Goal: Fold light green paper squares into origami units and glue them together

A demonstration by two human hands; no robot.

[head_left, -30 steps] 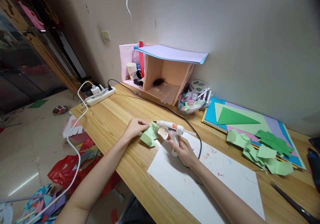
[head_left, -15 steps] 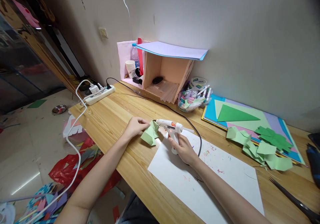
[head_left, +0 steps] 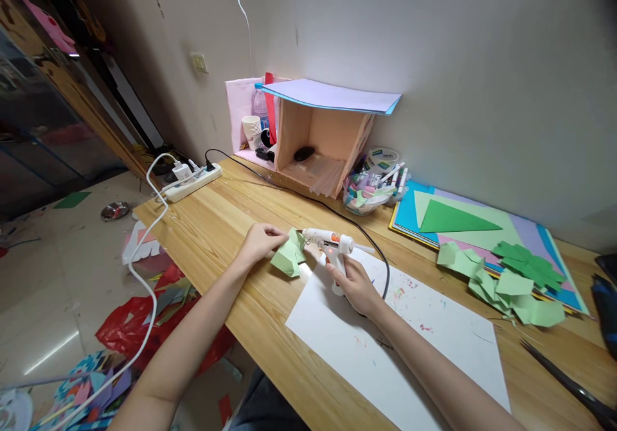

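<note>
My left hand point(head_left: 263, 243) pinches the left edge of a folded light green paper piece point(head_left: 289, 257) just over the wooden table. In my right hand point(head_left: 355, 283) is a white hot glue gun point(head_left: 332, 243), gripped by its handle, with a small orange light glowing on its side. The nozzle points left and meets or nearly meets the paper's upper right edge; contact is hard to tell. A clear glue stick point(head_left: 364, 248) juts from the gun's back. Below the gun lies a white sheet point(head_left: 385, 347) with coloured marks.
Light green folded papers point(head_left: 501, 290) and dark green ones point(head_left: 527, 265) lie by stacked coloured sheets point(head_left: 409, 216). A black cord point(head_left: 318, 201) runs to a power strip point(head_left: 193, 184). Behind stand a box shelf point(head_left: 313, 135) and a pen container point(head_left: 364, 193). Black tweezers point(head_left: 569, 379) lie right.
Almost nothing differs. The light green paper has shifted very slightly upward at the glue gun's nozzle; both hands keep their holds.
</note>
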